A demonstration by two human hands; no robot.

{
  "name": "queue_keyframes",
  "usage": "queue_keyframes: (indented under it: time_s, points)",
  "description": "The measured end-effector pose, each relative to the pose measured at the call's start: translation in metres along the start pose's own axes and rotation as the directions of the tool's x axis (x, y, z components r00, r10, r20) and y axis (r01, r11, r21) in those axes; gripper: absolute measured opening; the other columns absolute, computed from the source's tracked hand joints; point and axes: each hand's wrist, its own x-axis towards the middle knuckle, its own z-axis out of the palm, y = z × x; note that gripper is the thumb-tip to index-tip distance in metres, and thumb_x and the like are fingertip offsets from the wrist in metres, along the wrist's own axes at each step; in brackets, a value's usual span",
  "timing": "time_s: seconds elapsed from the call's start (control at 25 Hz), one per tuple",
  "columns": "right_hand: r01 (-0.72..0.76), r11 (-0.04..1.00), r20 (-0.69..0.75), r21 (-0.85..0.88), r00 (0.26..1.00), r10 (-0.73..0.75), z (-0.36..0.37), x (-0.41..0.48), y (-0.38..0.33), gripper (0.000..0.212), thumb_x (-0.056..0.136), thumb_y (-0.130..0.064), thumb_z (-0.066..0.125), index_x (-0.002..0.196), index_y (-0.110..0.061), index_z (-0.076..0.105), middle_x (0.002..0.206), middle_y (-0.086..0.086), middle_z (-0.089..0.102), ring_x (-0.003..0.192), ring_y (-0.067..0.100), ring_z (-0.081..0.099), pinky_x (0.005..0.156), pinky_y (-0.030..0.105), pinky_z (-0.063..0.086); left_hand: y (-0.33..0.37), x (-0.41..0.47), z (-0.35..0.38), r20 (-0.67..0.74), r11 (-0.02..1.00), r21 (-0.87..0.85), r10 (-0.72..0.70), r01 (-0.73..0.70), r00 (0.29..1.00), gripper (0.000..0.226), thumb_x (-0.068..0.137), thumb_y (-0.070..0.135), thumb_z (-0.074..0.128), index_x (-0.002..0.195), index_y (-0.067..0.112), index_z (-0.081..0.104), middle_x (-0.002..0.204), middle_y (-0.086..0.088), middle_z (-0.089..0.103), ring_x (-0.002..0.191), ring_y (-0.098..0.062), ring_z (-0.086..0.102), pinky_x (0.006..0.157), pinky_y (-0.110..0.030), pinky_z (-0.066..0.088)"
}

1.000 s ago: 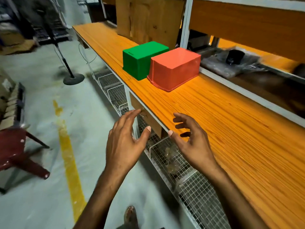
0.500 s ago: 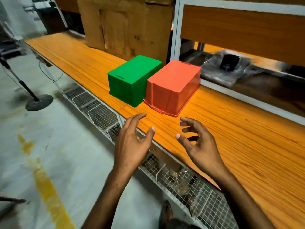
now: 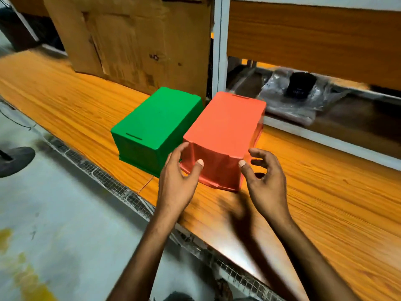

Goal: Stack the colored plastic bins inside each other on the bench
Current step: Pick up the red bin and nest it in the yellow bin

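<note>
**Orange bin flanked by both hands**

The orange bin (image 3: 223, 135) sits upside down on the bench (image 3: 325, 203), just beside the upturned green bin (image 3: 156, 124). The left hand (image 3: 176, 181) and right hand (image 3: 265, 181) are spread wide at its near corners, gripping nothing. Cardboard (image 3: 134, 40) leans behind.

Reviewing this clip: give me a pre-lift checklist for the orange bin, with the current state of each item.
1. Left hand open at the orange bin's near left corner: ok.
2. Right hand open at its near right corner: ok.
3. Grip closed on the bin: not ok, fingers spread.
4. Both bins upside down, needing flipping: not ok.
5. Green bin close beside it; gap or contact: cannot tell.
6. Bench space to the right: ok.
</note>
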Motion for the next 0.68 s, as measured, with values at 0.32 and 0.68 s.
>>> queue_keyframes:
  time_s: [0.32, 0.68]
  points:
    - [-0.24, 0.965, -0.038, -0.105, 0.971, 0.237, 0.05, 0.043, 0.024, 0.067, 0.089, -0.039, 0.077, 0.147, -0.02, 0.05, 0.141, -0.002, 0.062, 0.116, 0.012, 0.062, 0.098, 0.031, 0.051, -0.036, 0.107, 0.032, 0.188, 0.987, 0.007, -0.159, 0.161, 0.969, 0.07, 0.09, 0.035, 0.073, 0.149, 0.012, 0.045, 0.14, -0.009, 0.062, 0.128, -0.022, 0.059, 0.102, -0.028, 0.043]
    - [-0.126, 0.982, -0.128, 0.139, 0.981, 0.143, 0.018, 0.054, -0.028, 0.063, 0.078, -0.042, 0.076, 0.137, -0.022, 0.06, 0.131, -0.004, 0.07, 0.121, 0.01, 0.065, 0.107, 0.039, 0.051, -0.011, 0.139, 0.018, 0.222, 0.955, -0.295, 0.045, 0.023, 0.974, 0.069, 0.078, 0.06, 0.069, 0.136, 0.025, 0.06, 0.124, 0.011, 0.069, 0.106, 0.005, 0.065, 0.098, -0.023, 0.05]
